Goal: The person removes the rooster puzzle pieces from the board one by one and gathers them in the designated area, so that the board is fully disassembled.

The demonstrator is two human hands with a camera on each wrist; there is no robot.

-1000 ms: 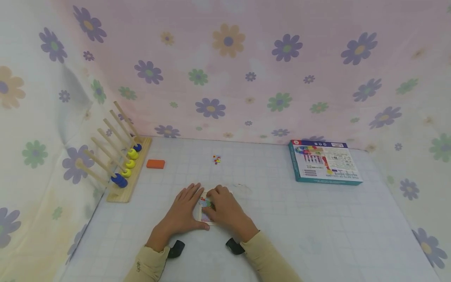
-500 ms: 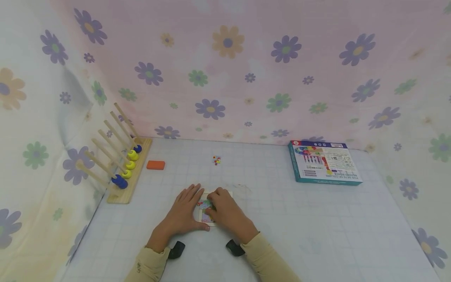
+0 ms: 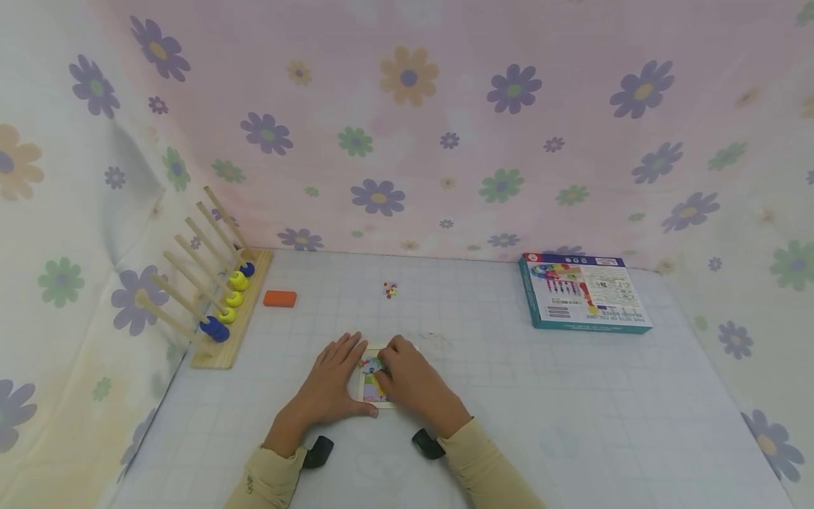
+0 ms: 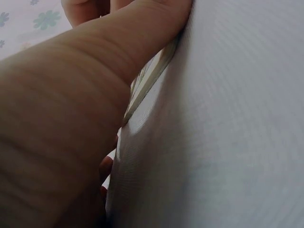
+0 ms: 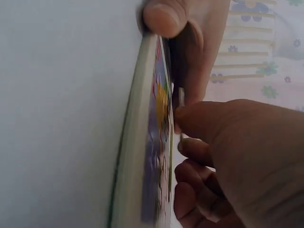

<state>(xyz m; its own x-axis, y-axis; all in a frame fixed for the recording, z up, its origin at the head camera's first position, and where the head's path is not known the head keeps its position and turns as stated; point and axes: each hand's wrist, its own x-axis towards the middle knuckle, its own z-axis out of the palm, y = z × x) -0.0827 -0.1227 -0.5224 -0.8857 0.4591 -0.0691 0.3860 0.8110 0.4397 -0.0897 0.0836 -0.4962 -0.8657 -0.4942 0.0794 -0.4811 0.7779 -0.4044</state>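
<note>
A small wooden-framed jigsaw puzzle (image 3: 385, 406) with a colourful picture lies on the table between the two hands. Along its left side rests my left hand (image 3: 327, 385), fingers stretched out, its thumb against the near edge of the frame (image 4: 151, 80). Over the puzzle's right part, my right hand (image 3: 413, 378) pinches a thin puzzle piece (image 5: 182, 96) between thumb and finger, just above the picture in the right wrist view. The right hand covers much of the puzzle in the head view. Another puzzle piece (image 3: 390, 289) lies farther back on the table.
A wooden peg stand (image 3: 244, 322) with blue and yellow beads is at the left. Beside it lies an orange block (image 3: 280, 299). A flat teal-edged box (image 3: 585, 293) lies at the back right. Flower-patterned cloth (image 3: 432, 162) walls the back and sides.
My right hand has shifted slightly over the puzzle, and more of the picture now shows beside its thumb. The left hand has stayed in place.
</note>
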